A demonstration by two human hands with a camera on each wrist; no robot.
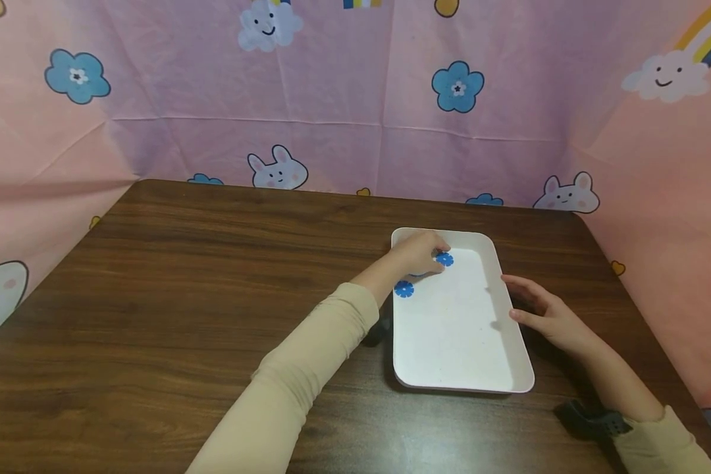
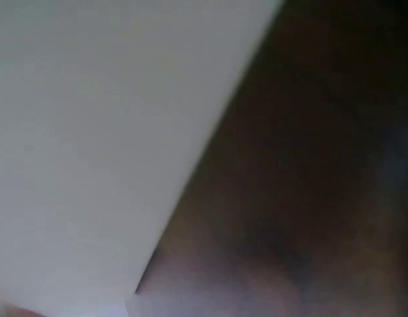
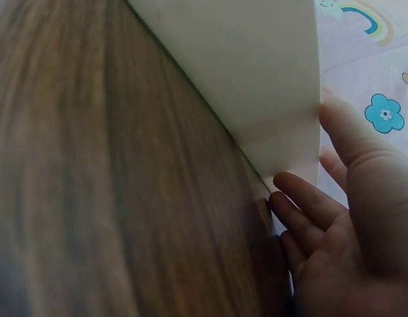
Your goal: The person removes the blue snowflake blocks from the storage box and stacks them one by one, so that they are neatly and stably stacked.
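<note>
A white tray [image 1: 462, 342] lies on the wooden table. Inside its far left corner, my left hand [image 1: 417, 255] has thumb and finger at opposite edges of a blue flower-shaped piece [image 1: 445, 259]. Another blue flower piece [image 1: 404, 289] lies by the tray's left wall, and a bit of blue shows beneath the hand. At the right rim, my right hand [image 1: 548, 318] touches the tray with loosely bent fingers spread apart. In the right wrist view, this hand [image 3: 352, 224] is beside the tray's outer wall [image 3: 257, 72]. The left wrist view shows tray wall [image 2: 98, 132], not the left fingers' work.
Brown wooden table [image 1: 172, 296] extends left of the tray and around it. A patterned cloth [image 1: 343, 85] hangs behind the table and along both sides. A dark wrist strap [image 1: 592, 421] is on the right forearm, above the table's near right part.
</note>
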